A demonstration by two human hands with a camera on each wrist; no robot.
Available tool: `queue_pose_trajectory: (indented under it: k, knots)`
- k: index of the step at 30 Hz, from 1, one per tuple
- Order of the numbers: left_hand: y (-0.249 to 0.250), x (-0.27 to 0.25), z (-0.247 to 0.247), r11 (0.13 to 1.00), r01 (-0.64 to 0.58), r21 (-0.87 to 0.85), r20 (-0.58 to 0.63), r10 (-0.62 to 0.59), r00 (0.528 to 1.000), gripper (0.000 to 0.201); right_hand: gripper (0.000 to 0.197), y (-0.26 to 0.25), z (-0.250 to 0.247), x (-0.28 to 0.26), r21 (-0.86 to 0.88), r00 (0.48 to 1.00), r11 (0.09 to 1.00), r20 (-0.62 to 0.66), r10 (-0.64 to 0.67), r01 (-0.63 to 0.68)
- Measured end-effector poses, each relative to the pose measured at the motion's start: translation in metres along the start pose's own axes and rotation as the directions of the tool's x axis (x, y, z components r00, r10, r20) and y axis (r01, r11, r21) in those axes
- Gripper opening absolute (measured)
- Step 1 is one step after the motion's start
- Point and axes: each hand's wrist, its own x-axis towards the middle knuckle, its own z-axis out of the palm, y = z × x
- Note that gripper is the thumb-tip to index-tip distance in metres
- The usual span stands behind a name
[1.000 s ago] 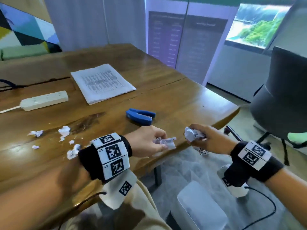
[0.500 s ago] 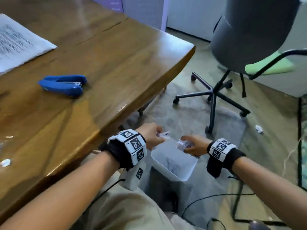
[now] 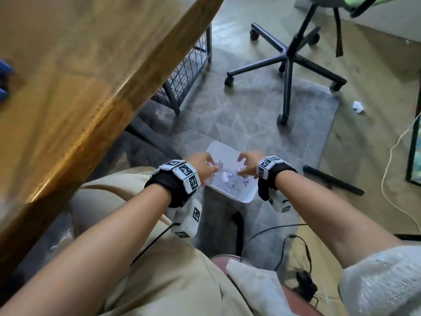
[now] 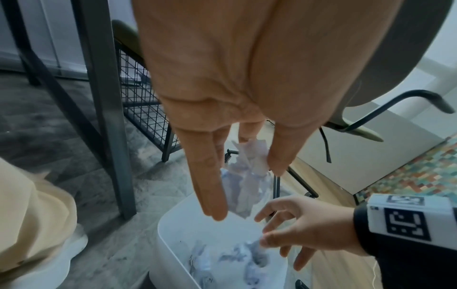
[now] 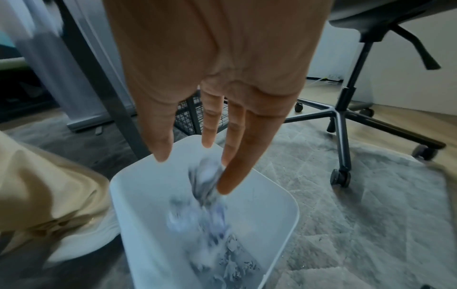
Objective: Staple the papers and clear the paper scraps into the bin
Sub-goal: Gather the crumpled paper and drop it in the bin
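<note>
Left hand (image 3: 201, 163) pinches crumpled scrap (image 4: 247, 181) over white bin (image 3: 227, 152); right hand (image 3: 249, 161) fingers spread, holding nothing

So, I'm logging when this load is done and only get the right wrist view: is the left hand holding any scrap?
Observer: Possibly. The left hand points straight down over the bin with a scrap among its straight fingers. I cannot tell whether the scrap is pinched or falling.
Operator: Anything lying outside the bin?
Observer: Yes. The head view shows one stray scrap on the bare floor, right of the rug.
</note>
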Motion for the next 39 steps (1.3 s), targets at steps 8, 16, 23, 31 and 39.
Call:
queue_pose_trajectory:
  k: [8,16,23,31,39]
  knots:
    - [0.005,0.028,0.013,0.936,0.113,-0.332,-0.018,-0.126,0.992,0.058,0.027,0.014,0.003,0.006,0.113,0.997,0.992,-0.045,0.057,-0.052]
    - [-0.004,0.03,0.003,0.972,0.123,-0.199,-0.043,-0.134,0.99,0.05,0.026,0.023,0.008,0.006,0.092,0.997,0.994,-0.024,0.068,-0.065]
    - [-0.003,0.014,-0.012,0.998,0.062,-0.01,-0.063,-0.062,0.996,0.045,0.027,-0.006,-0.012,-0.007,-0.019,0.998,0.999,-0.052,-0.043,0.042]
    - [0.011,-0.036,-0.042,0.984,-0.085,0.156,-0.176,0.113,0.978,0.051,0.03,-0.071,-0.053,-0.057,-0.252,0.962,0.937,-0.057,-0.265,0.243]
    - [0.001,-0.137,-0.108,0.946,-0.276,0.171,-0.238,0.311,0.92,0.047,0.014,-0.169,-0.132,-0.138,-0.41,0.838,0.839,-0.255,-0.482,0.358]
